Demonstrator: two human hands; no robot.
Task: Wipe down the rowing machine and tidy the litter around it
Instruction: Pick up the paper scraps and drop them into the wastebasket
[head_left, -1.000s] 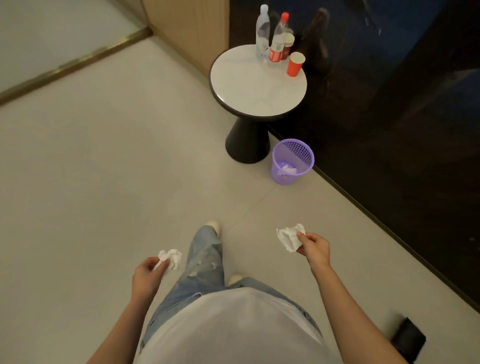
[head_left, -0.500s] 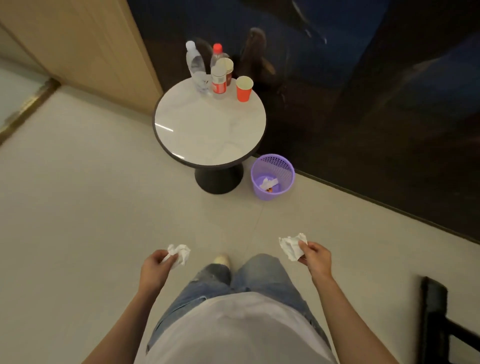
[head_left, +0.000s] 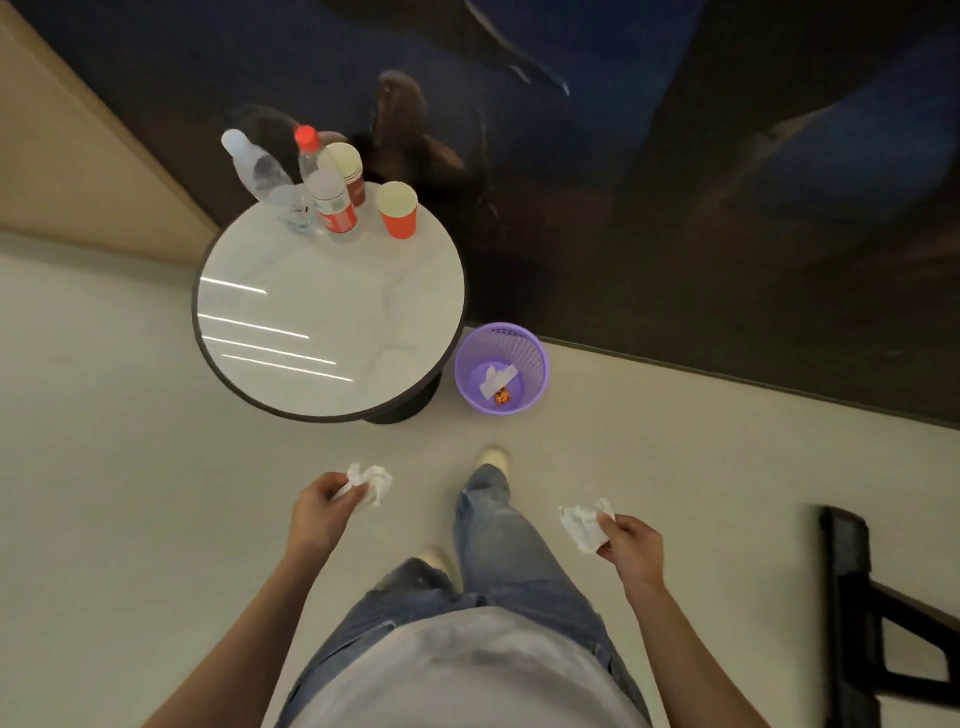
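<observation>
My left hand (head_left: 321, 508) grips a crumpled white tissue (head_left: 370, 480) at waist height. A second crumpled tissue (head_left: 584, 525) is pinched in my right hand (head_left: 631, 545). Ahead on the floor stands a small purple mesh bin (head_left: 524, 347) with paper scraps and a small orange bit inside; both hands are short of it, the left one to its lower left, the right one to its lower right. A black frame part (head_left: 852, 597), seemingly of the rowing machine, shows at the right edge.
A round white side table (head_left: 332, 312) stands just left of the bin, carrying two bottles (head_left: 270, 182), a stack of cups (head_left: 347, 169) and a red cup (head_left: 398, 210). A dark glossy wall (head_left: 675, 208) runs behind. My leading foot (head_left: 492, 457) is just short of the bin.
I have walked closer: the table and bin have grown larger and slid toward me. Both hands still hold their tissues at about the same height.
</observation>
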